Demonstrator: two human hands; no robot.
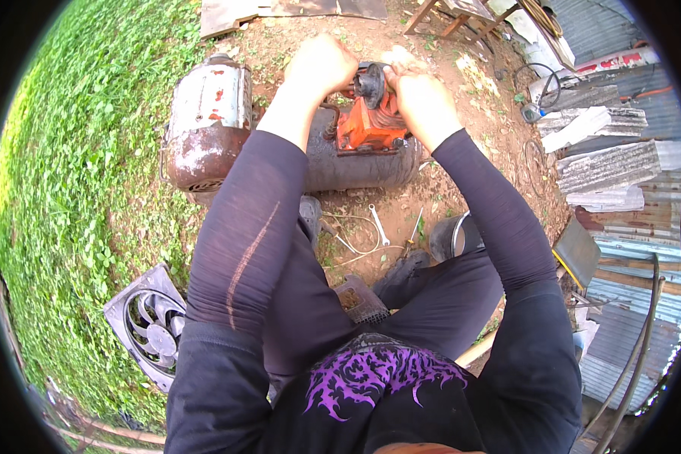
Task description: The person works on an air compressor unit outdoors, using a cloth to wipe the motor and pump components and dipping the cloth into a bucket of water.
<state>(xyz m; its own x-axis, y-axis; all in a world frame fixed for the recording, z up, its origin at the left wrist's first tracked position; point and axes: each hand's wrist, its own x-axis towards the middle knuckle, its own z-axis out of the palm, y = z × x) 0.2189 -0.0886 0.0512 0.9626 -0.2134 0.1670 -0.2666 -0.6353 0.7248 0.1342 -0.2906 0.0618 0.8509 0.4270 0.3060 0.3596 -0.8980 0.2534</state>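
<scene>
In front of me lies an air compressor with a dark, rusty tank (356,172). An orange pump (374,122) is mounted on top of it, with a black round part (371,85) at its upper end. My left hand (321,64) is closed in a fist just left of that black part; whatever it grips is hidden. My right hand (418,87) has its fingers curled in at the right side of the pump, close to the black part, and what they hold cannot be made out. Beside the pump, to the left, stands a worn white and brown motor (212,106).
Between my legs and the tank lie a wrench (378,225), a screwdriver (413,231) and a pale cord (348,240). A grey plastic crate (365,301) sits nearer me. A fan in a square frame (155,333) rests on the grass; corrugated sheets (613,166) line the right.
</scene>
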